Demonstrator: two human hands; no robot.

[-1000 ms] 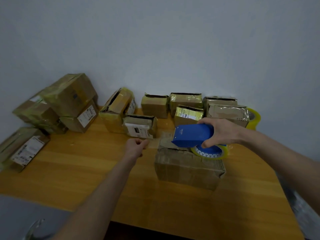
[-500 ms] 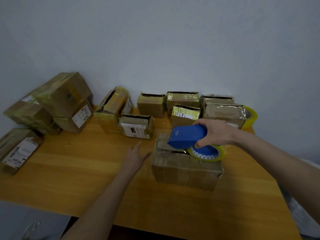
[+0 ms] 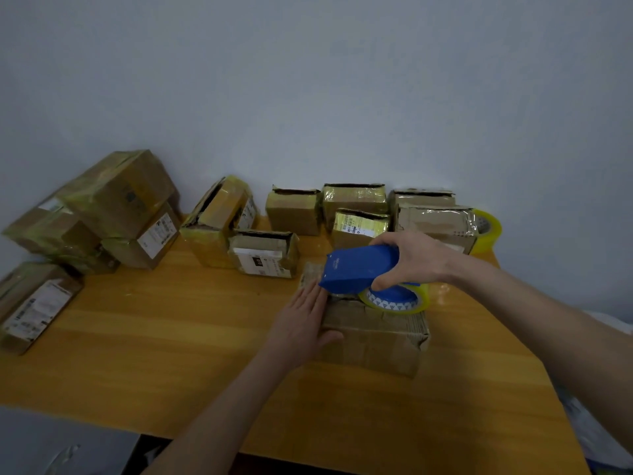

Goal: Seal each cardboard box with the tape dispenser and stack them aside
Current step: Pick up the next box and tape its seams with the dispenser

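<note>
Our left hand (image 3: 301, 323) lies flat against the box (image 3: 373, 334), right hand (image 3: 411, 258) gripping the tape dispenser (image 3: 359, 269); if the box slides, we'd get crooked tape.

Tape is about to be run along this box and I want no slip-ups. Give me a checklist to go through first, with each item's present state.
1. Left hand steadies the cardboard box: ok, flat fingers pressed against its left end.
2. Right hand grips the tape dispenser: ok.
3. Dispenser sits on the box top: ok.
4. Tape end stuck to the box: cannot tell.
5. Flaps closed flat: cannot tell, the dispenser hides the seam.
6. Box lies flat on the table: ok.
</note>
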